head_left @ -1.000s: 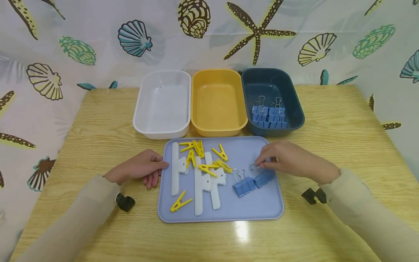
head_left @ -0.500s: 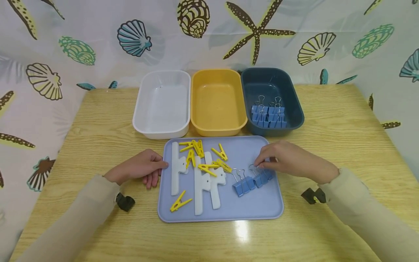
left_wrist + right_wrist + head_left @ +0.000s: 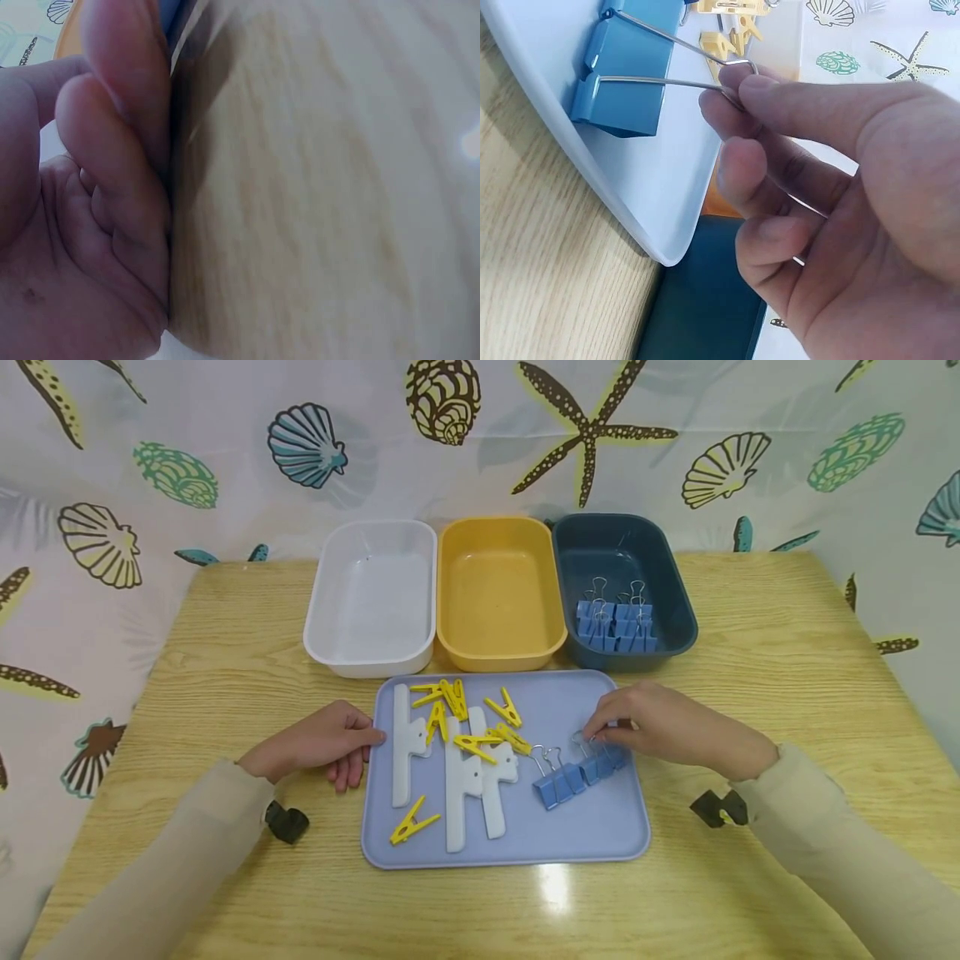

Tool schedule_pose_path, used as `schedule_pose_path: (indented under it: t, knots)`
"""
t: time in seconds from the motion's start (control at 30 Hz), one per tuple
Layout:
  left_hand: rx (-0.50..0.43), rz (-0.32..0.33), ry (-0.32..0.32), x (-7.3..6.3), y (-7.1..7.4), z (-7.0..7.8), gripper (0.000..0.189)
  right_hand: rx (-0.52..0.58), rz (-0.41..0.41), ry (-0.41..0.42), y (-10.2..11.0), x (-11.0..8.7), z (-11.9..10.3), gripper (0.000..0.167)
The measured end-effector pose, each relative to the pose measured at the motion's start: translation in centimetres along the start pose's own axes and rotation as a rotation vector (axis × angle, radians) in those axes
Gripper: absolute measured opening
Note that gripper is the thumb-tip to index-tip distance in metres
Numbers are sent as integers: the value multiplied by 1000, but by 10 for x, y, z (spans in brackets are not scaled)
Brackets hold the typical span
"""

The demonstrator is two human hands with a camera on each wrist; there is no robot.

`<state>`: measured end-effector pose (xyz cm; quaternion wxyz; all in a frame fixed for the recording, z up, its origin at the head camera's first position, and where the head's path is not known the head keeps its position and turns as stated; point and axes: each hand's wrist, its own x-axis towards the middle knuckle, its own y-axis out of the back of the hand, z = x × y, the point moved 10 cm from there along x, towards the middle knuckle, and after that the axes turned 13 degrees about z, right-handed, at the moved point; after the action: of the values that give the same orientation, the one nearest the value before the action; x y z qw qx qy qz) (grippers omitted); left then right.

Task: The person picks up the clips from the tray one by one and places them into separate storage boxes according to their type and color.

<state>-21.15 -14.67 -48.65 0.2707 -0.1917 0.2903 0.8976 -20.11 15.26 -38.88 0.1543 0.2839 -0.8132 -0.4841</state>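
A lavender tray [image 3: 525,847] holds three white bag clips [image 3: 401,760], several yellow clothespins [image 3: 411,827] and two blue binder clips [image 3: 558,787] at its right side. My left hand [image 3: 330,743] grips the tray's left rim, thumb on top, its lower fingers resting on the table. In the left wrist view, those fingers [image 3: 124,172] lie against the wood. My right hand [image 3: 652,727] pinches the wire handles of the farther-right binder clip [image 3: 626,75] between thumb and fingertips. The blue body of that clip stays low over the tray, its handles upright.
Behind the tray stand three bins side by side: a white bin [image 3: 330,647], a yellow bin [image 3: 502,657] and a dark blue bin [image 3: 678,602]. Several blue binder clips [image 3: 617,625] sit in the dark blue bin. A shell-patterned cloth [image 3: 465,477] hangs behind the wooden table [image 3: 247,635].
The wire handles of the pinched binder clip have tipped slightly upward at my right fingertips. My left hand and the other things have stayed in place.
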Motion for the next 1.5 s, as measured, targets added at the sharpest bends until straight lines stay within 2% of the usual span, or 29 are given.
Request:
schedule_pose_path:
  t: [0.47, 0.8, 1.1, 1.33, 1.5]
  knots:
    - [7, -3, 4, 2, 0, -4, 38, -25, 21, -15, 8, 1, -4, 15]
    - [6, -9, -4, 3, 0, -1, 39, -14, 67, 20, 18, -2, -5, 12]
    - [-7, -13, -4, 3, -3, -2, 40, -33, 69, -5, 24, 0, -1, 11]
    - [-8, -7, 19, 3, -3, -7, 39, -43, 54, -14, 24, 1, -1, 10]
    - [-5, -7, 5, 3, -2, -6, 39, -43, 60, -8, 26, 2, -1, 10]
